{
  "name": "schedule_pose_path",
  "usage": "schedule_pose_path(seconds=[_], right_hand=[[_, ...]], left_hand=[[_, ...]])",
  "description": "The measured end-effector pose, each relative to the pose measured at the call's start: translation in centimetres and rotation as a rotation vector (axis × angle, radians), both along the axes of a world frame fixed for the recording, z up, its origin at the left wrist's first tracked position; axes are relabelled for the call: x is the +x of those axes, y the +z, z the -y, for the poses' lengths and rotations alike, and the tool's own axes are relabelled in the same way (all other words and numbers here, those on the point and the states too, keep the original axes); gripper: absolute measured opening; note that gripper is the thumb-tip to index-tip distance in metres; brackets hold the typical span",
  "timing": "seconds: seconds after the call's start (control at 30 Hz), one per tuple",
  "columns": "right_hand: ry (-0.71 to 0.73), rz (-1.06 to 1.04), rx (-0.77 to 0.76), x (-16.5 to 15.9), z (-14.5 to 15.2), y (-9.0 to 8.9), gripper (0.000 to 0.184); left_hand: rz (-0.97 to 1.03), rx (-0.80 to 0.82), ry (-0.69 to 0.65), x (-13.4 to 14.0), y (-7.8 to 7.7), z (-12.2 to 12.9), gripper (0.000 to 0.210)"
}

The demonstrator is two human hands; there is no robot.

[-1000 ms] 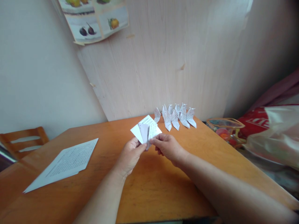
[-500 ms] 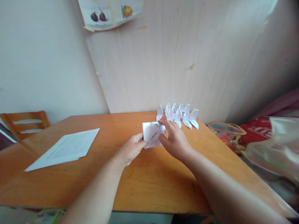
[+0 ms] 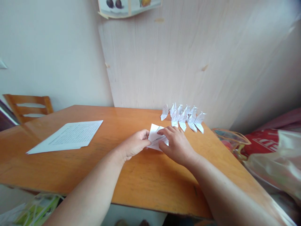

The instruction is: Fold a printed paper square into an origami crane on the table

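A small white sheet of folded paper (image 3: 154, 133) with print on part of it is held above the wooden table. My left hand (image 3: 137, 142) pinches its left edge between thumb and fingers. From the right, my right hand (image 3: 177, 144) grips the paper's other side, its index finger and thumb lying on the near face and covering much of it. Behind the paper, several folded paper cranes (image 3: 183, 118), made from printed paper, stand grouped on the table. One crane (image 3: 164, 112) stands slightly apart at the group's left.
Printed sheets (image 3: 68, 136) lie stacked on the left of the wooden table (image 3: 131, 175). A wooden chair (image 3: 30, 106) stands beyond the far left corner. Bags, one a red bag (image 3: 261, 142), crowd the right edge. A pale panel (image 3: 150, 62) rises behind the table.
My head view has shifted, so the table's contents sit differently in the picture. The paper has tilted between my hands, and my right fingers have moved further over it.
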State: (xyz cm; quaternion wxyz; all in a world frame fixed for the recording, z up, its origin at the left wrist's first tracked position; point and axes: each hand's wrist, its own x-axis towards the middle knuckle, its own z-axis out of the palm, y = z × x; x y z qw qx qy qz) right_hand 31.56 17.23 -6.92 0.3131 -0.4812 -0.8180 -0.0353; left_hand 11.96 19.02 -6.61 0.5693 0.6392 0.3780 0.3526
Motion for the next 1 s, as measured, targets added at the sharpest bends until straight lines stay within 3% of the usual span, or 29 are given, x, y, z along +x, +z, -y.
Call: schedule_pose_path(seconds=[0.4, 0.63, 0.77, 1.0], right_hand=[[0.06, 0.126, -0.111, -0.7, 0.7, -0.2, 0.009], [0.089, 0.097, -0.156, -0.8, 0.9, 0.0, 0.004], [0.091, 0.054, -0.147, -1.0, 0.8, -0.1, 0.005], [0.021, -0.104, -0.129, -1.4, 0.6, -0.2, 0.008]], left_hand=[[-0.018, -0.021, -0.061, -0.5, -0.6, 0.0, 0.03], [-0.008, -0.004, -0.055, -0.4, -0.3, 0.1, 0.022], [-0.031, 0.023, 0.012, -0.3, 0.2, 0.2, 0.021], [0.045, 0.03, 0.059, -0.2, 0.4, 0.3, 0.024]])
